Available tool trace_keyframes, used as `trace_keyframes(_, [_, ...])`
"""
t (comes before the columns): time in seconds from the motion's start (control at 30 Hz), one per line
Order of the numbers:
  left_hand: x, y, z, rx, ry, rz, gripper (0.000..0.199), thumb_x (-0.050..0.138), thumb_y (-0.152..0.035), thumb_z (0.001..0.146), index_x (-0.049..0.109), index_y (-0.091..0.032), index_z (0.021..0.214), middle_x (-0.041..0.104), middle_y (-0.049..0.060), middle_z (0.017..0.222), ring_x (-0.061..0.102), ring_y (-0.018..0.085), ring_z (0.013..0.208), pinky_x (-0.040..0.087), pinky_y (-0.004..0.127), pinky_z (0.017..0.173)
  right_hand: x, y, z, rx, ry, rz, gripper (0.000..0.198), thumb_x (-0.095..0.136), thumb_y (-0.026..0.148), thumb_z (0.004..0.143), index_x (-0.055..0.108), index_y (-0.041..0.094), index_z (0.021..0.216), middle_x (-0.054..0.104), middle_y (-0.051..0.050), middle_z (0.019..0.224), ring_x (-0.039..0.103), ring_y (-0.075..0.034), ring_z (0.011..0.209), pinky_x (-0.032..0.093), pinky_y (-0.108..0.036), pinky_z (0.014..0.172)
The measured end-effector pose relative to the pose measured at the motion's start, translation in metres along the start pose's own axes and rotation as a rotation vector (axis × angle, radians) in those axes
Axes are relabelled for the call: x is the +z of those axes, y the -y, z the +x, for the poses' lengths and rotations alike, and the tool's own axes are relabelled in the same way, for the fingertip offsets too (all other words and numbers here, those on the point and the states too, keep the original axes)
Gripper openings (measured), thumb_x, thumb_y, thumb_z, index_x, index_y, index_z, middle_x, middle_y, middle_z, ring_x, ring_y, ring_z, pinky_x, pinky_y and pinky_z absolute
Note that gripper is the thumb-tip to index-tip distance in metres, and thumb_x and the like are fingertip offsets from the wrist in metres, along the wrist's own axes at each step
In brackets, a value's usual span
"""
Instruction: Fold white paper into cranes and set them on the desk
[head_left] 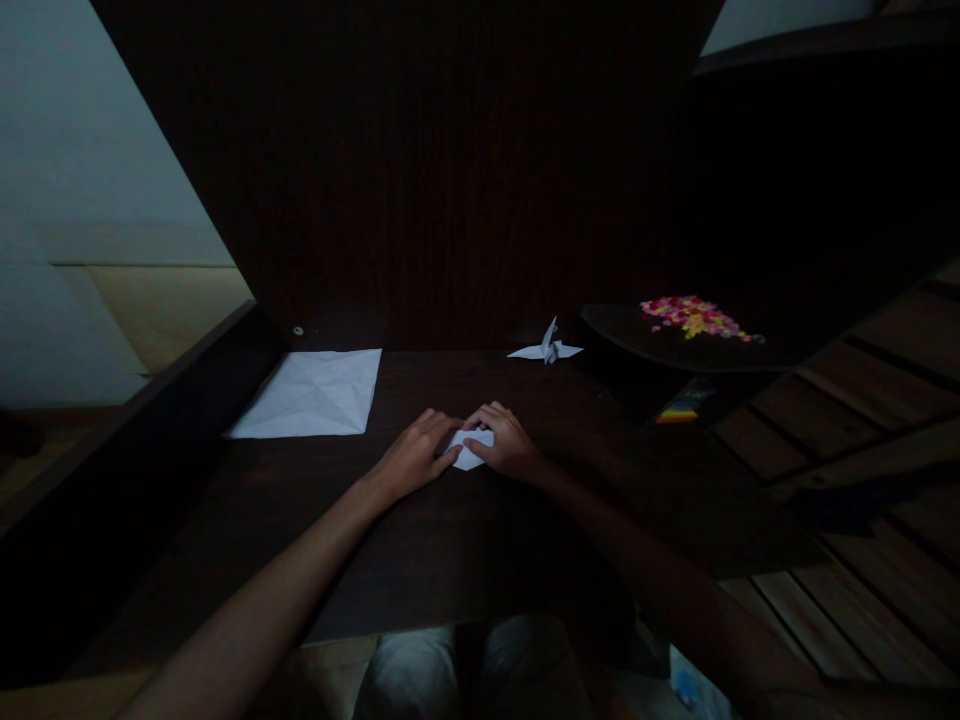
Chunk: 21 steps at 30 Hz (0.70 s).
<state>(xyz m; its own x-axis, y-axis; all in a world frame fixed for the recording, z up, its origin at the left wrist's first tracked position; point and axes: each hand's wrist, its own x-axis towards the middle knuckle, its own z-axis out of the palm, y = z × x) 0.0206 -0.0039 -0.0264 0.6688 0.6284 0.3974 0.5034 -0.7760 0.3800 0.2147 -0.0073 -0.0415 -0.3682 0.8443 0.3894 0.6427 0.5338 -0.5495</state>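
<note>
A small piece of folded white paper (469, 459) lies on the dark wooden desk in front of me. My left hand (420, 450) grips its left edge, the thumb over the paper and the fingers curled at the far side. From the right, my right hand (508, 443) pinches the same paper, its thumb pressed on top and its fingers bent round the far edge. The paper's far part is hidden under the fingers. Beyond my right hand a finished white paper crane (551, 350) stands with its wings spread.
A large creased white sheet (319, 395) lies flat at the back left, beside the desk's raised side panel (150, 440). On a rounded shelf (607, 325) at the right sits a pile of small pink, red and yellow pieces (694, 316). A tall dark panel (435, 180) closes the back.
</note>
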Motion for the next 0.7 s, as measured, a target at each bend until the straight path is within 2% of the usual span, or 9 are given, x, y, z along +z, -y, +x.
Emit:
trace_keyframes(0.17, [0.001, 0.002, 0.0, 0.02, -0.016, 0.031, 0.018, 0.05, -0.026, 0.087, 0.056, -0.017, 0.102, 0.058, 0.006, 0.096, 0.052, 0.02, 0.093, 0.044, 0.036, 0.087, -0.005, 0.006, -0.001, -0.045, 0.029, -0.023, 0.009, 0.062, 0.015, 0.075, 0.057, 0.018, 0.082, 0.06, 0.0, 0.079, 0.051, -0.016, 0.077, 0.034, -0.032, 0.074])
trace_keyframes(0.33, [0.002, 0.005, -0.001, 0.089, 0.012, 0.046, 0.016, 0.047, -0.023, 0.089, 0.062, -0.018, 0.09, 0.06, 0.005, 0.087, 0.054, 0.018, 0.085, 0.045, 0.032, 0.081, -0.009, 0.008, -0.001, -0.105, 0.083, -0.009, 0.005, 0.059, 0.014, 0.076, 0.059, 0.019, 0.077, 0.058, -0.001, 0.077, 0.051, -0.016, 0.077, 0.037, -0.031, 0.074])
trace_keyframes(0.53, [-0.002, 0.002, -0.003, 0.117, 0.043, 0.033, 0.02, 0.048, -0.023, 0.087, 0.067, -0.017, 0.09, 0.063, 0.006, 0.09, 0.056, 0.017, 0.085, 0.046, 0.032, 0.081, -0.017, 0.011, -0.002, -0.176, 0.144, 0.075, 0.012, 0.062, 0.009, 0.07, 0.063, 0.019, 0.075, 0.063, -0.002, 0.081, 0.055, -0.016, 0.08, 0.043, -0.032, 0.077])
trace_keyframes(0.7, [-0.006, 0.001, -0.004, 0.12, 0.057, 0.026, 0.022, 0.052, -0.028, 0.085, 0.069, -0.018, 0.094, 0.063, 0.008, 0.096, 0.057, 0.019, 0.089, 0.047, 0.032, 0.083, -0.024, 0.009, -0.002, -0.204, 0.207, 0.06, 0.013, 0.065, 0.01, 0.068, 0.068, 0.019, 0.076, 0.065, -0.004, 0.09, 0.058, -0.016, 0.085, 0.045, -0.033, 0.08])
